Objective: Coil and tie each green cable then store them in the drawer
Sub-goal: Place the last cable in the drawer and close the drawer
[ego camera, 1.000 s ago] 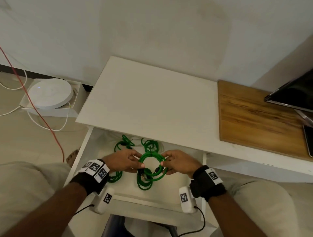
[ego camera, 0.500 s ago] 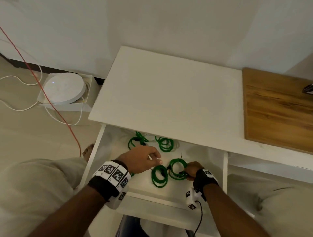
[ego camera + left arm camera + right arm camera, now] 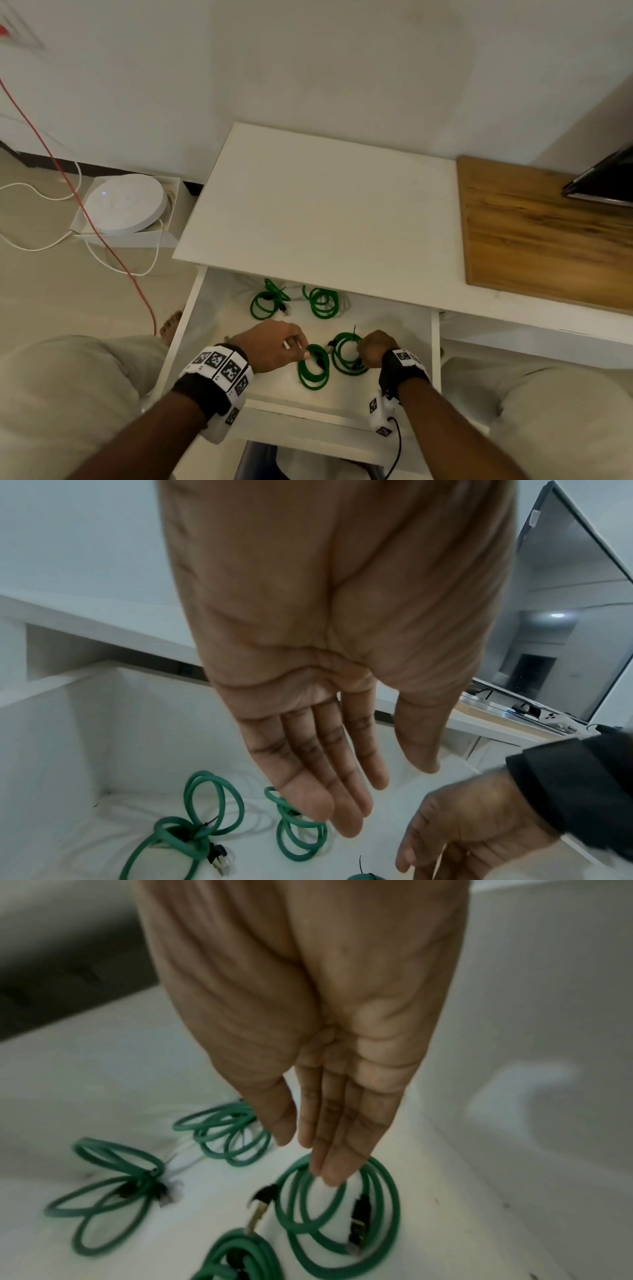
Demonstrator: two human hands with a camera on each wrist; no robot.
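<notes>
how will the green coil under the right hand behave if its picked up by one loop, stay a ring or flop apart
The coil under the right hand would probably hold together: a black tie sticks up from it. The thin rubbery loops already splay unevenly on the drawer floor, so expect sagging, not a stiff ring. Its loose plug ends would likely dangle. It looks light.
</notes>
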